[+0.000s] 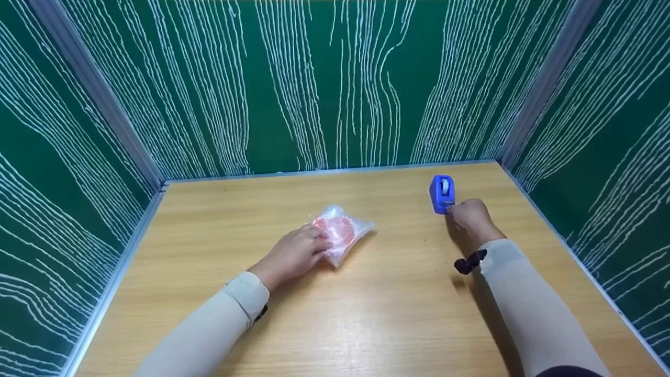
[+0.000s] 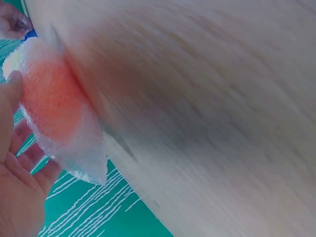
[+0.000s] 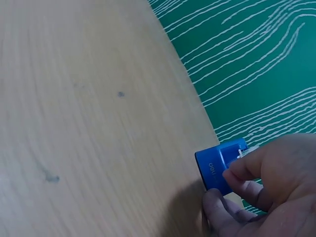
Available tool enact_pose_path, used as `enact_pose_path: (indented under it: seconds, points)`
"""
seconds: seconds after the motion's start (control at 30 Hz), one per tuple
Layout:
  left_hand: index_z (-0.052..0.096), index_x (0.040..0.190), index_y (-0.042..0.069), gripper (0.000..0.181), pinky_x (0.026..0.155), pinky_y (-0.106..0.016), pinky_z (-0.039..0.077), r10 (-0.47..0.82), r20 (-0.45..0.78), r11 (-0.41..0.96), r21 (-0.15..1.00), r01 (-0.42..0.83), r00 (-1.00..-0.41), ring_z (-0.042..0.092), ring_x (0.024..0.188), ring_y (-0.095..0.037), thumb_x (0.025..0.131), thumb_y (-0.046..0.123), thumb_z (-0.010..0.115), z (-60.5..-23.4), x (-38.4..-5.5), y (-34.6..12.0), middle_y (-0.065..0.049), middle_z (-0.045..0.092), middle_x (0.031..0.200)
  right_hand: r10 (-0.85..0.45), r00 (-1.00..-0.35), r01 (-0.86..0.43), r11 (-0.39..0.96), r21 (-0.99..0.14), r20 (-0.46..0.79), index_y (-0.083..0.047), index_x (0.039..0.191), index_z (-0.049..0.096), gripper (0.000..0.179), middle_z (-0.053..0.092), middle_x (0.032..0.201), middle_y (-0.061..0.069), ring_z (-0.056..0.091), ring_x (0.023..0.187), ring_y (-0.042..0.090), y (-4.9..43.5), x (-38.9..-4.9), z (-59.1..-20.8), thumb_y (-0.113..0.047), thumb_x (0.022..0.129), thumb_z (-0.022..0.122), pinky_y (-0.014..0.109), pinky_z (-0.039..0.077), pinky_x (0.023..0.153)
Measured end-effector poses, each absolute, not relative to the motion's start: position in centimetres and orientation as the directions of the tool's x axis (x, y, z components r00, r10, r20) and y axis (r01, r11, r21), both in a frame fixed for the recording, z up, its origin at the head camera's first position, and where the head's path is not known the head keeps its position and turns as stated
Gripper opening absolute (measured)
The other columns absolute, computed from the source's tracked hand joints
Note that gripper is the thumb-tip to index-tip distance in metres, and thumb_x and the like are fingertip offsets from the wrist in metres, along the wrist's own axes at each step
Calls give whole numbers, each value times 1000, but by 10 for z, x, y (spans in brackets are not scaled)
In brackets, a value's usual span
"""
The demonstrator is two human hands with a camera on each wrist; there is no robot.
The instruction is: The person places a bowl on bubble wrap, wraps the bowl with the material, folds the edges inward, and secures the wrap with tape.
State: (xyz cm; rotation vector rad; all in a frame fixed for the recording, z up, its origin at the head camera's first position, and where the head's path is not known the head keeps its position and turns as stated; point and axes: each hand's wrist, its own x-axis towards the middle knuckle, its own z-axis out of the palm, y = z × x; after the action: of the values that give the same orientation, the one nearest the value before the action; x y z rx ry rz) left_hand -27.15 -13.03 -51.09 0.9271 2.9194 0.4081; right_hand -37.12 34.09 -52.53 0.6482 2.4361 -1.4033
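My left hand (image 1: 299,251) holds a packet of clear bubble wrap (image 1: 361,227) at its left side. A flat, round red thing (image 1: 337,230) shows through the plastic. In the left wrist view the thumb lies on the near face of the wrap (image 2: 89,160), fingers spread behind it. To the right, a blue tape dispenser (image 1: 436,198) stands on the table, a roll of tape (image 1: 445,186) in its top. My right hand (image 1: 472,219) grips the dispenser's near, cutter end with curled fingers. I cannot tell whether a strip of tape is pinched there as well.
Both hands work over a wooden table (image 1: 366,314) with a metal edge strip. Green panels (image 1: 356,94) with white wavy lines rise at the back and both sides. Small dark marks (image 3: 121,94) dot the tabletop. A black wrist device (image 1: 471,261) sticks out beside the right cuff.
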Motion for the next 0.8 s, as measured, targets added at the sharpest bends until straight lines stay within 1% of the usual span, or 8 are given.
enact_pose_path:
  seconds: [0.1, 0.27, 0.37, 0.47, 0.57, 0.63, 0.73, 0.8]
  points:
    - [78, 148, 21, 37, 135, -49, 45, 575, 34, 784, 262, 563, -817, 59, 155, -27, 115, 36, 70, -510, -270, -130, -3, 69, 159, 252, -873, 489, 448, -749, -418, 8, 164, 47, 53, 60, 152, 23, 56, 133, 37, 340, -370, -524, -21, 120, 47, 56, 40, 133]
    - [77, 148, 22, 38, 134, -49, 46, 576, 38, 785, 253, 565, -817, 59, 155, -26, 114, 36, 70, -512, -270, -131, -3, 70, 159, 245, -874, 486, 470, -737, -420, 6, 162, 50, 50, 60, 149, 22, 55, 133, 38, 340, -371, -524, -21, 120, 46, 56, 40, 131]
    - [78, 148, 22, 38, 134, -49, 46, 572, 41, 787, 253, 563, -819, 60, 154, -26, 114, 37, 71, -512, -271, -131, -3, 70, 158, 226, -881, 471, 488, -735, -415, 7, 163, 47, 52, 59, 150, 24, 54, 134, 39, 341, -372, -523, -21, 121, 45, 57, 40, 131]
    - [78, 148, 23, 38, 134, -49, 46, 570, 44, 787, 258, 561, -820, 60, 153, -26, 114, 37, 71, -512, -271, -131, -3, 70, 158, 217, -884, 464, 495, -734, -413, 7, 163, 48, 51, 59, 147, 23, 55, 132, 38, 341, -372, -523, -22, 121, 44, 55, 43, 128]
    - [79, 146, 21, 37, 132, -48, 48, 583, 62, 776, 251, 578, -810, 61, 150, -26, 114, 36, 71, -512, -271, -131, -4, 72, 155, 213, -893, 447, 523, -726, -396, 8, 160, 50, 50, 60, 141, 22, 56, 128, 37, 341, -372, -523, -23, 121, 43, 53, 46, 121]
    - [80, 144, 20, 35, 131, -48, 50, 594, 83, 767, 239, 595, -800, 63, 148, -26, 114, 35, 71, -513, -271, -132, -5, 73, 151, 213, -899, 435, 541, -720, -383, 9, 160, 49, 51, 59, 142, 23, 56, 129, 38, 342, -372, -525, -24, 121, 43, 54, 46, 121]
    - [81, 143, 18, 34, 129, -48, 51, 604, 100, 761, 223, 609, -791, 64, 146, -27, 114, 33, 72, -513, -271, -132, -6, 74, 149, 204, -903, 424, 571, -703, -379, 10, 163, 45, 55, 57, 153, 29, 55, 138, 43, 343, -372, -527, -24, 120, 41, 58, 43, 131]
    - [81, 143, 19, 34, 130, -48, 51, 599, 95, 765, 224, 603, -795, 63, 147, -27, 114, 33, 71, -514, -272, -132, -6, 74, 150, 196, -897, 433, 569, -700, -396, 9, 167, 41, 58, 52, 163, 31, 51, 147, 45, 345, -372, -528, -25, 121, 40, 64, 35, 137]
